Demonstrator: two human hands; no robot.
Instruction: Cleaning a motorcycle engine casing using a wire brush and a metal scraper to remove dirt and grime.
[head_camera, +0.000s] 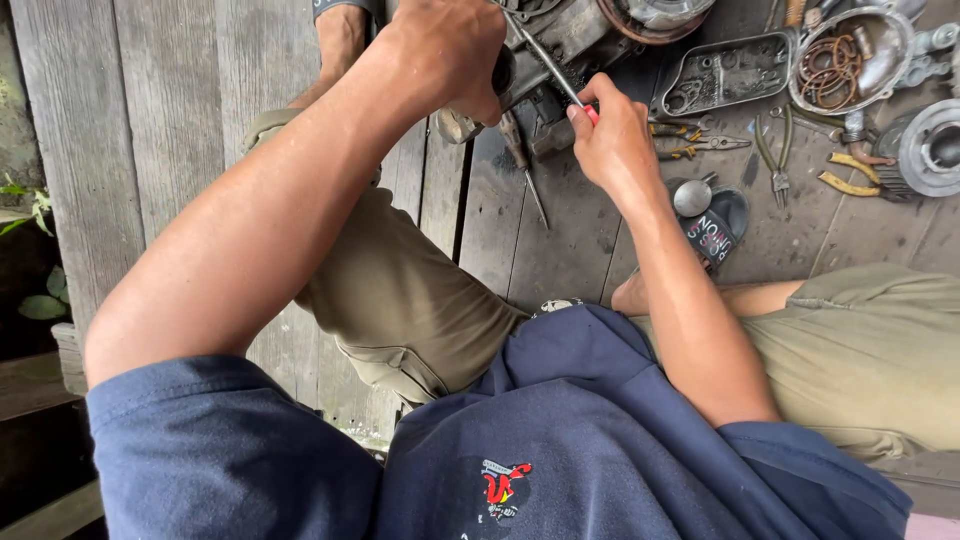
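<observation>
Person seated on grey wooden planks (190, 110), engine casing (560, 40) at the top of view, just ahead of both hands. Left hand (445, 55) is wrapped around the casing's near side, bracing it. Right hand (612, 135) is closed on a red-handled screwdriver (555, 68); its shaft runs diagonally up-left from the hand into the casing, so the right hand is at the tool's near end. A second screwdriver (522, 160) lies on the planks just below. Pliers (775, 160), a cover plate (725, 72) and a bowl of rings (850, 55) lie to the right.
</observation>
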